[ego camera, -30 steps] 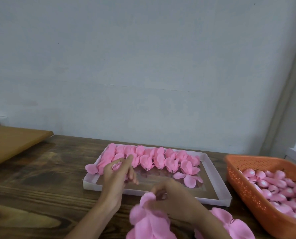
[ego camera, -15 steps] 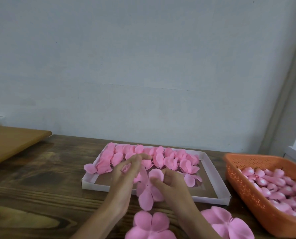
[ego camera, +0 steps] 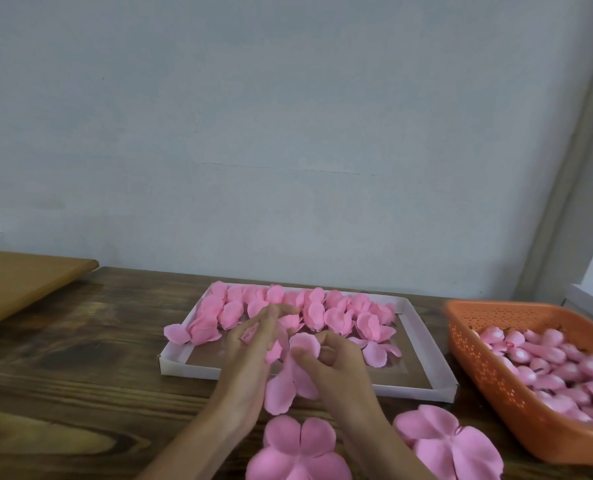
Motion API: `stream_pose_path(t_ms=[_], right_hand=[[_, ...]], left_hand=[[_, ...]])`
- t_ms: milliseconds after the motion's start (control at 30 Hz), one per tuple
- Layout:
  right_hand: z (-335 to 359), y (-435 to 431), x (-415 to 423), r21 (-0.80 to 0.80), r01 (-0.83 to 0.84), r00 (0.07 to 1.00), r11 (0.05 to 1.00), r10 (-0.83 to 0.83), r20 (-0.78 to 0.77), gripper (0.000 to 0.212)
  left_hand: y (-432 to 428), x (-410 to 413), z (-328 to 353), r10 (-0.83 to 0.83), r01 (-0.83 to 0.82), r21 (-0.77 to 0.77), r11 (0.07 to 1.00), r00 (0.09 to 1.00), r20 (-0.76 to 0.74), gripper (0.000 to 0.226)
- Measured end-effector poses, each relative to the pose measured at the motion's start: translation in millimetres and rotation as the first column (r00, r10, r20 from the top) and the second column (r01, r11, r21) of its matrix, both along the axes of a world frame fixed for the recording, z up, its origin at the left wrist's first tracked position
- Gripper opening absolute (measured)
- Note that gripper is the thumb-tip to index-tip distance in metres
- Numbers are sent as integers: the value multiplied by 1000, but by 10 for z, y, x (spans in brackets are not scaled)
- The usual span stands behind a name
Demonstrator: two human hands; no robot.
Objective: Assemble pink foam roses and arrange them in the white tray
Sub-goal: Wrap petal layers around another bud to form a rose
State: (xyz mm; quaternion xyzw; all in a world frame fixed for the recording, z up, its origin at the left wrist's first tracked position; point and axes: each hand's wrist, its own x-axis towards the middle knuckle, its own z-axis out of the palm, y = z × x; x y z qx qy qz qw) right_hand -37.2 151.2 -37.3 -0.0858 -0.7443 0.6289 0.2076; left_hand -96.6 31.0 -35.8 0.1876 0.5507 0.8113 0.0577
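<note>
Task judged roughly half done: assembled roses point(ego camera: 322, 310) packed along far side of white tray point(ego camera: 184, 368), near side of tray unfilled. Stock left: bud cores point(ego camera: 547, 362) in orange basket point(ego camera: 489, 386) right of tray, petal blanks point(ego camera: 298, 448) on table point(ego camera: 80, 375) in front of tray. Left hand point(ego camera: 250, 355) over tray's near wall, fingers curled round a bud core point(ego camera: 250, 332). Right hand point(ego camera: 336, 362) just beside it, fingers pinching a petal blank point(ego camera: 281, 386), lower lobes hanging free.

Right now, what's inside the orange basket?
The orange basket holds a pile of pink foam buds. They cover its floor, so what lies under them is hidden, and its right part runs out of frame.
</note>
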Motion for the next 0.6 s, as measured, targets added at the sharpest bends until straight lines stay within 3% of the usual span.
stream_pose_path(t_ms=[367, 600], right_hand=[[-12, -52, 1, -119, -24, 1000, 993, 24, -4, 13], [2, -83, 10, -189, -47, 998, 981, 39, -44, 9]], left_hand=[[5, 13, -16, 8, -8, -11, 1000, 1000, -14, 61], [13, -12, -43, 13, -13, 33, 999, 1000, 5, 53]])
